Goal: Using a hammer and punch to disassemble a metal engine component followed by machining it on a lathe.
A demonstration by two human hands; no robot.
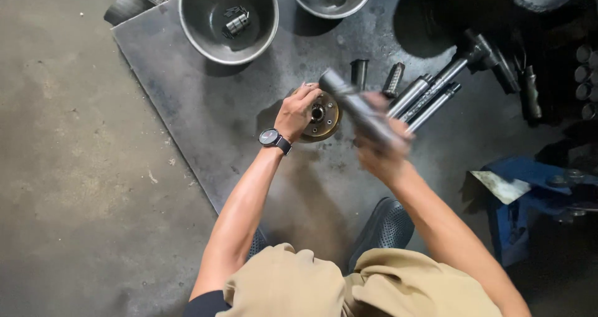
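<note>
Above the round metal hub point(322, 114), right hand's point(381, 147) grey bar point(355, 105) slanting up-left.

Bare concrete floor point(75, 186) at the left of the frame leaves open passage. Toward the top, two round grey metal bowls point(228, 19) block the way; at upper right, a row of grey steel shafts point(430, 96) and dark tools point(529, 93) crowd the dark metal sheet point(205, 118).

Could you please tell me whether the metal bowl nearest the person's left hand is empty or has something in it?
Not empty: the metal bowl holds a small dark cylindrical metal part lying on its bottom; the rest of the bowl looks bare.
</note>
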